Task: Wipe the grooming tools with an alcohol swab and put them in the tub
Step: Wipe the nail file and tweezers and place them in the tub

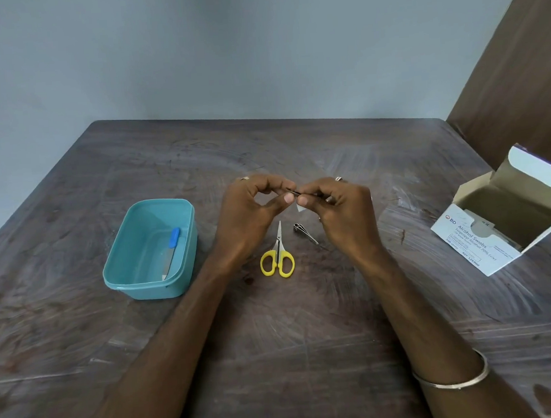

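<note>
Both hands are up over the middle of the table (309, 337), fingertips meeting. The left hand (251, 210) pinches one end of a thin dark tool (294, 192) between thumb and forefinger; what kind of tool it is, too small to tell. The right hand (336, 211) curls around the other end, and a scrap of white swab (301, 207) pokes out just under its thumb.

Straight below the fingertips, the yellow-handled scissors (278, 256) lie flat on the wood, blades pointing up toward the hands. Just to the right of them, under the right palm, sits the metal nail clipper (304, 233), apart from the scissors.

Out to the left of the left hand, near but not touching it, the teal tub (135, 277) stands open, and 1 item lies in it: a nail file (172, 252) with a blue handle, leaning against the right wall.

Well off to the right of the right hand, the white box of alcohol swabs (485, 246) sits at the table's right edge, flap up, mouth open; its inside is in shadow.

Bare wood runs wide behind the fingers to the far edge, and wide in front between the 2 forearms.
</note>
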Available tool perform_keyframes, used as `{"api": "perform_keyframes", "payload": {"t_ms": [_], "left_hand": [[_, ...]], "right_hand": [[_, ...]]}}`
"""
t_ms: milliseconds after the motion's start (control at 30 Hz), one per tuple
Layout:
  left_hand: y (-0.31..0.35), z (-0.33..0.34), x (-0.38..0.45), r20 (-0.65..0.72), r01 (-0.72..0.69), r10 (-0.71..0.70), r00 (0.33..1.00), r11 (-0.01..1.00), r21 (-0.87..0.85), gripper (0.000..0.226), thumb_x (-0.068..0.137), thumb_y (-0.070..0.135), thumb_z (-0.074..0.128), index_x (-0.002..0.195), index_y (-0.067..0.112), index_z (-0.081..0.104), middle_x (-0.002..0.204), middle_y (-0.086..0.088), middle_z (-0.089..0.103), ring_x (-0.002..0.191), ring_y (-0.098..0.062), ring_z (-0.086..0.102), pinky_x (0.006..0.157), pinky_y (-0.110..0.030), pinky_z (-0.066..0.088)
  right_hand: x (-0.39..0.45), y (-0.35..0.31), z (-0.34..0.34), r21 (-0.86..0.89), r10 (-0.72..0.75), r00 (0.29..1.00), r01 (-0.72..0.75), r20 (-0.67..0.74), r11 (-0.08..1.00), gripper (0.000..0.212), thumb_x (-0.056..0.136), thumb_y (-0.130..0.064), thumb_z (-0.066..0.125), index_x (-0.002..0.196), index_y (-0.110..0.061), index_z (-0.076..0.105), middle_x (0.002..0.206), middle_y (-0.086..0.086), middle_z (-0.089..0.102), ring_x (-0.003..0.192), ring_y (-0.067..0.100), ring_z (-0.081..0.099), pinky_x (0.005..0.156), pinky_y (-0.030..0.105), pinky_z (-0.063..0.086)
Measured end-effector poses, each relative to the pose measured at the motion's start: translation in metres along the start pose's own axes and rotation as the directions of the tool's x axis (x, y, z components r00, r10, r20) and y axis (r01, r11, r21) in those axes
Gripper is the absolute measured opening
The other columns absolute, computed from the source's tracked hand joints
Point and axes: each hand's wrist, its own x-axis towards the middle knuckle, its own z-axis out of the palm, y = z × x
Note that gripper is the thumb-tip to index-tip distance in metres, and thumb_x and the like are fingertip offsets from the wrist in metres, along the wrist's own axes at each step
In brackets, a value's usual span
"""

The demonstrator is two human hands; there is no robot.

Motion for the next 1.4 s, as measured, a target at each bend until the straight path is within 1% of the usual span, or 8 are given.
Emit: {"api": "perform_keyframes", "payload": {"t_ms": [167,367,600,833,1000,1133,1267,1400], "left_hand": [[0.0,0.003,-0.001,-0.024,-0.042,0.044,0.999,0.998,0.056,0.019,0.085,0.019,0.074,0.095,0.034,0.069,0.09,0.022,0.066,0.097,-0.01,0.061,0.084,-0.043,0.054],[0.002,0.001,0.0,-0.004,0.004,-0.004,1.0,0.999,-0.037,0.015,0.083,0.02,0.076,0.097,0.025,0.072,0.092,0.018,0.07,0.089,0.003,0.063,0.08,-0.016,0.052],[0.0,-0.001,0.0,-0.002,-0.024,0.024,1.0,1.0,-0.007,0.01,0.085,0.022,0.076,0.094,0.025,0.074,0.091,0.016,0.072,0.09,-0.004,0.066,0.083,-0.022,0.052],[0.001,-0.001,-0.001,0.003,0.007,-0.007,1.0,0.999,-0.047,0.011,0.084,0.02,0.076,0.095,0.024,0.074,0.088,0.019,0.071,0.084,0.005,0.064,0.074,-0.006,0.047],[0.001,0.001,-0.001,-0.037,0.101,-0.111,0.993,0.973,-0.206,0.008,0.087,0.018,0.073,0.095,0.016,0.074,0.093,0.006,0.076,0.087,-0.003,0.068,0.069,-0.022,0.055],[0.005,0.001,0.0,-0.098,0.152,-0.222,0.97,0.871,-0.467,0.008,0.092,0.01,0.066,0.099,0.009,0.068,0.099,-0.005,0.077,0.099,-0.021,0.071,0.07,-0.033,0.055],[0.007,0.002,0.0,-0.109,0.186,-0.306,0.946,0.787,-0.589,0.018,0.095,0.008,0.061,0.111,0.002,0.065,0.094,-0.011,0.075,0.093,-0.026,0.071,0.074,-0.041,0.056],[0.005,0.005,0.0,-0.028,0.213,-0.299,0.954,0.737,-0.641,0.028,0.099,0.009,0.056,0.126,0.008,0.062,0.083,-0.007,0.068,0.082,-0.021,0.068,0.067,-0.033,0.058]], "right_hand": [[0.0,-0.002,0.0,-0.02,-0.023,1.0,0.023,0.014,1.0,0.009,0.083,-0.009,0.076,0.091,-0.013,0.079,0.086,-0.002,0.075,0.079,-0.002,0.063,0.069,0.004,0.04],[0.001,-0.002,0.0,-0.006,-0.02,1.0,0.02,-0.008,1.0,0.009,0.083,-0.011,0.077,0.091,-0.013,0.079,0.086,-0.001,0.076,0.079,0.008,0.066,0.067,0.01,0.043],[0.002,-0.001,0.0,0.007,-0.023,1.0,0.023,0.001,1.0,0.008,0.082,-0.012,0.079,0.09,-0.013,0.08,0.085,-0.002,0.076,0.079,0.007,0.066,0.067,0.012,0.045],[0.003,0.001,0.0,0.075,-0.007,0.999,0.004,0.033,0.997,0.01,0.081,-0.014,0.08,0.091,-0.015,0.08,0.082,-0.009,0.074,0.077,0.003,0.066,0.065,0.017,0.046],[0.004,-0.002,-0.004,0.202,0.12,0.989,-0.136,0.09,0.97,0.02,0.08,-0.013,0.081,0.095,-0.025,0.078,0.074,-0.019,0.073,0.069,0.0,0.068,0.064,0.02,0.053],[0.006,0.0,-0.009,0.346,0.256,0.963,-0.268,0.081,0.899,0.014,0.082,-0.012,0.08,0.089,-0.023,0.077,0.08,0.0,0.078,0.074,0.022,0.075,0.067,0.047,0.059],[0.007,-0.001,-0.01,0.445,0.362,0.93,-0.348,0.057,0.825,0.009,0.086,-0.011,0.076,0.088,-0.02,0.075,0.083,-0.001,0.078,0.075,0.016,0.072,0.062,0.037,0.057],[0.008,0.0,-0.011,0.553,0.431,0.902,-0.38,0.043,0.741,0.009,0.086,-0.008,0.075,0.091,-0.014,0.075,0.083,0.003,0.074,0.067,0.016,0.064,0.056,0.029,0.056]]}}
